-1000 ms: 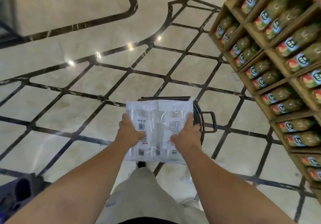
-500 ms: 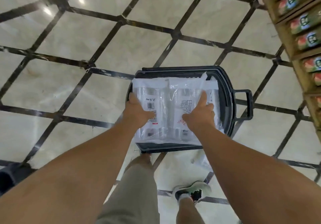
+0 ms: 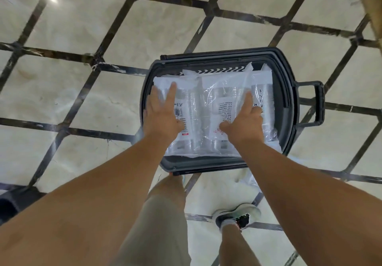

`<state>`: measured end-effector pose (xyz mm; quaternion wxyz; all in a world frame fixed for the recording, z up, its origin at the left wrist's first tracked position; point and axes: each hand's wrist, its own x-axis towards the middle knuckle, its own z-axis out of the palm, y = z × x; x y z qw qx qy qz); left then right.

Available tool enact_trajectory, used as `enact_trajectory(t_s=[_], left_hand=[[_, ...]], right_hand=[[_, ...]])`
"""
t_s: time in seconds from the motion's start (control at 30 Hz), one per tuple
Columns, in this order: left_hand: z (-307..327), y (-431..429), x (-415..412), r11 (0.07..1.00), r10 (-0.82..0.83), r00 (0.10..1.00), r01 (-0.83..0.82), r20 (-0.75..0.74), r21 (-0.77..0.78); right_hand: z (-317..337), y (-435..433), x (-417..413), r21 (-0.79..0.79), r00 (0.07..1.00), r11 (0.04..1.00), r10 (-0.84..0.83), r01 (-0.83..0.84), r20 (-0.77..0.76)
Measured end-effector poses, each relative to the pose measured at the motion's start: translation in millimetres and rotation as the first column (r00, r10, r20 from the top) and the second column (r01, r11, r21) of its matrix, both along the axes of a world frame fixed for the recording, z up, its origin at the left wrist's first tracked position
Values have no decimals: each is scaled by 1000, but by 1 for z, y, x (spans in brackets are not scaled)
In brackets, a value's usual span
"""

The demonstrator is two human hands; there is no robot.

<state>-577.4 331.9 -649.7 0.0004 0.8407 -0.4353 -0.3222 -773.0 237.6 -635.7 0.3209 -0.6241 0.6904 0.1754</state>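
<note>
A clear plastic pack of stacked disposable cups (image 3: 203, 113), with white printed labels, lies flat across the top of a black shopping basket (image 3: 289, 108) on the floor. My left hand (image 3: 163, 110) rests on the pack's left side with fingers stretched forward. My right hand (image 3: 245, 119) lies on the pack's right half, index finger extended, thumb spread. Another clear pack (image 3: 262, 92) shows under it at the right edge of the basket.
The basket's black handle (image 3: 316, 102) sticks out to the right. The floor is cream marble with dark diagonal inlay lines (image 3: 115, 30). My leg and a white shoe (image 3: 237, 216) stand just behind the basket. A wooden shelf corner (image 3: 372, 1) shows at top right.
The pack went from being held in both hands above the basket to lying on it. My fingers have straightened on top. The camera tilted down and closer.
</note>
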Motion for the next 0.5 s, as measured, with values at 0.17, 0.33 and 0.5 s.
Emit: enact_trajectory(t_s=[0.17,0.33,0.5], left_hand=[[25,-1,-7,939,-341,899,338,274,58],[102,3,-14,886,-463,845,437,268,155],[192,14,-59,849,-528,798,486,288,208]], right_hand=[[18,4,-4,-59,972,977,194,-203,-135],[80,17,-34,-70,909,923,357,-379,-213],[177,57,-114,-99,965,965,232,-244,-122]])
